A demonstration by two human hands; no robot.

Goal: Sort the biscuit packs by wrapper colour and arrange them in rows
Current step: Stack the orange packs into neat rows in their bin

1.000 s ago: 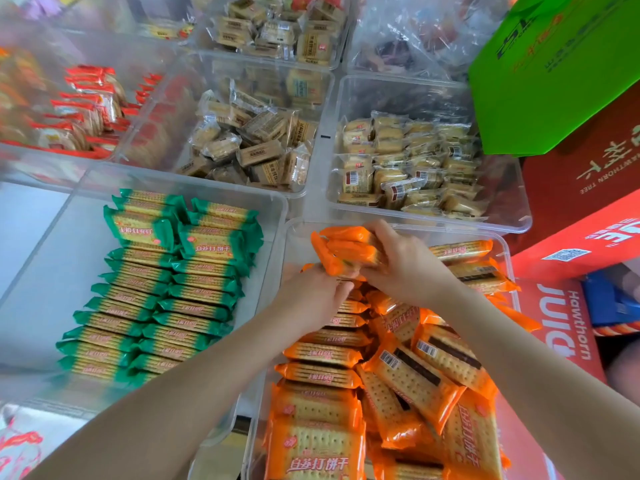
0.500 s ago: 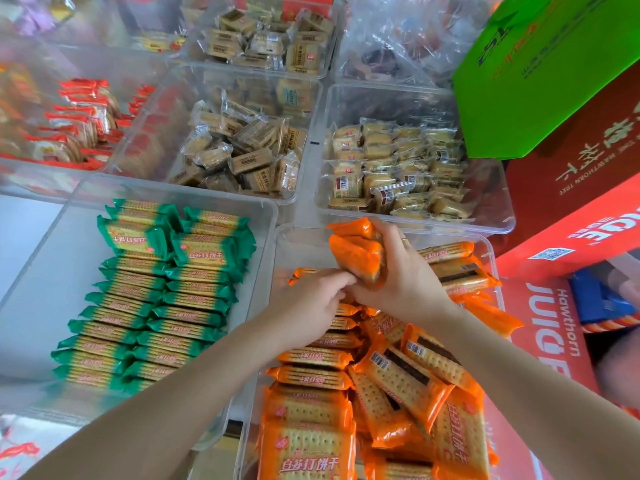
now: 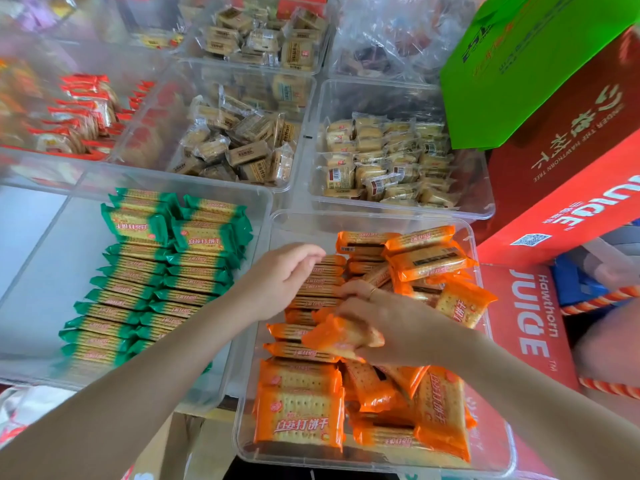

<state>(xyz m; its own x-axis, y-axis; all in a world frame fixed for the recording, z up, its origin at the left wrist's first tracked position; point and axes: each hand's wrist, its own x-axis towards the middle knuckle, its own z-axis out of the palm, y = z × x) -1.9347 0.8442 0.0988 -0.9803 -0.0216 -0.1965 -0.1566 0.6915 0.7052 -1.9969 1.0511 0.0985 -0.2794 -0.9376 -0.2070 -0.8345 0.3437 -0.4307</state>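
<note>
Two clear tubs fill the lower half of the frame. The left tub [image 3: 41, 237] holds green packs [image 3: 166, 282] laid in two neat rows that run from the frame's lower left toward its middle. The right tub [image 3: 367, 218] holds orange packs [image 3: 301, 420]: a tidy row stands on edge along its left side, while the rest lie in a loose heap on its right side and near end. The left hand [image 3: 282, 280], fingers loosely curled and holding nothing, rests its fingertips on the far end of that orange row. The right hand [image 3: 388, 323], just right of centre, grips one orange pack [image 3: 337, 336], blurred, above the middle of the row; a ring shows on one finger. In the upper half, more clear tubs carry pale wrapped biscuits [image 3: 242, 143], and red packs [image 3: 83, 112] sit at the upper left. A green bag [image 3: 540, 64] and red juice boxes [image 3: 568, 168] stand along the right edge.
</note>
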